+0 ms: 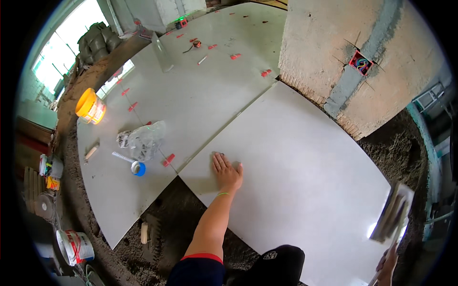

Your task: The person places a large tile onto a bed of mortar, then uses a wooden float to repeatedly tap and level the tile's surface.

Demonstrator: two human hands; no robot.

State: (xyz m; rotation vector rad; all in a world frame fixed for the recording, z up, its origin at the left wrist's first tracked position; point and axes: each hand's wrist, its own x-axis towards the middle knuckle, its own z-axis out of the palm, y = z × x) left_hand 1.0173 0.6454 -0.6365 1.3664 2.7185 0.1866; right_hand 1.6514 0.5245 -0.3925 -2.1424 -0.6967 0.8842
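Left hand (229, 177), fingers nearly together, lies flat on a tile (305, 171), apparently being bedded beside laid tiles (176, 90); right hand (389, 264) seems clamped on a blurred tool (392, 214). Levelling seems called for next.

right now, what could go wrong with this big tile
The flat-plated tool in the right hand is at the right edge of the large tile; a slip might chip it. The left hand lies flat near the seam, so leaning hard there could leave the edges uneven.
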